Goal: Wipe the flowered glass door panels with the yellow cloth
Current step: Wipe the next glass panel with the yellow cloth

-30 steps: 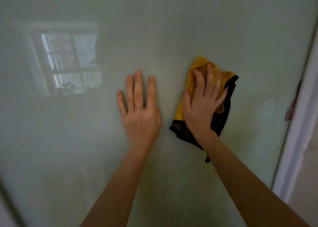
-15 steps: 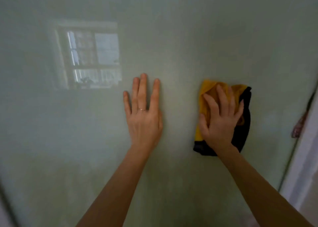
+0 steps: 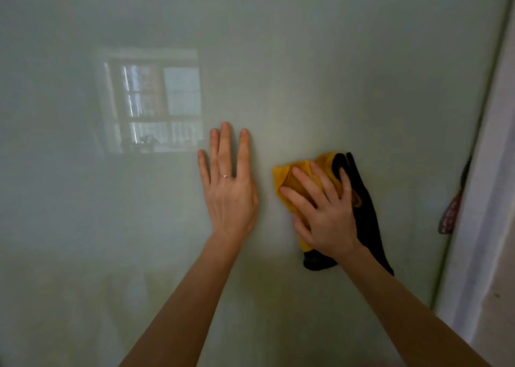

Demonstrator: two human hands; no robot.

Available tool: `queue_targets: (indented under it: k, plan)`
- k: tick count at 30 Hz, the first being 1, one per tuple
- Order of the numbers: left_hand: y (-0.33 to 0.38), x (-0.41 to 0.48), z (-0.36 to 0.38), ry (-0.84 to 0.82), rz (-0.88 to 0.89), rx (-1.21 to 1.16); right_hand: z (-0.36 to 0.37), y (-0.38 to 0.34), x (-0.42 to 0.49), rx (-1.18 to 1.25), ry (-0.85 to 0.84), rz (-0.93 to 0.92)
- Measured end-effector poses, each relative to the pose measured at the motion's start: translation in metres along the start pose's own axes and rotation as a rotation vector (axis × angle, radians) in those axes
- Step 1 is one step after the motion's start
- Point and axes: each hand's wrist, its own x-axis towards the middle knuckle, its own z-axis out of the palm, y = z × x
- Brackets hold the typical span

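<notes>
Both hands are on the glass door panel (image 3: 334,60), a pale green, cloudy sheet that fills almost the whole head view. The left hand (image 3: 231,194) lies flat against the middle of the panel, palm to the glass. Its fingers (image 3: 224,149) are straight and point up, three of them close together and the little finger a touch apart. There's a thin ring (image 3: 225,175) on one of them.

Just beside it, toward the panel's right edge, the right hand (image 3: 326,219) presses the yellow cloth (image 3: 282,176) against the glass. Its fingers (image 3: 309,182) are spread wide and lie on top of the fabric, angled up and left; they don't grip it. The cloth is bunched, with yellow showing above and left of the fingers. A black side (image 3: 367,221) hangs down past the wrist on the right. The two hands are close but not touching.

Up toward the panel's left side, a window reflection (image 3: 156,102) shines in the glass. Along the right edge runs a white door frame (image 3: 490,199), and a small reddish patterned thing (image 3: 448,216) shows at that edge. What it is, I can't tell.
</notes>
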Motion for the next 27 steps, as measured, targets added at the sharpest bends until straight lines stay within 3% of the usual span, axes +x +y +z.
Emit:
queue_targets:
  k: [6, 8, 12, 14, 16, 22, 24, 27]
  plan:
    - [0.030, -0.010, 0.018, 0.017, -0.015, 0.014, 0.000, 0.001, 0.048, -0.045, 0.119, 0.395]
    - [0.035, -0.012, 0.025, 0.044, -0.043, 0.022, 0.003, -0.004, 0.046, -0.044, 0.115, 0.353]
    - [0.032, -0.012, 0.030, 0.055, -0.032, 0.056, -0.003, 0.023, 0.006, 0.004, 0.007, -0.036]
    - [0.034, -0.012, 0.030, 0.055, -0.028, 0.066, -0.010, 0.044, -0.013, -0.004, -0.021, -0.127]
    - [0.036, -0.012, 0.030, 0.059, -0.036, 0.078, -0.015, 0.062, -0.020, -0.013, -0.005, -0.056]
    - [0.039, -0.013, 0.032, 0.074, -0.053, 0.126, -0.009, 0.048, 0.035, -0.102, 0.144, 0.415]
    - [0.042, -0.012, 0.032, 0.074, -0.073, 0.120, -0.005, 0.031, 0.043, -0.087, 0.141, 0.381]
    - [0.053, -0.007, 0.037, 0.054, -0.082, 0.059, -0.003, 0.021, 0.027, -0.004, 0.073, 0.139]
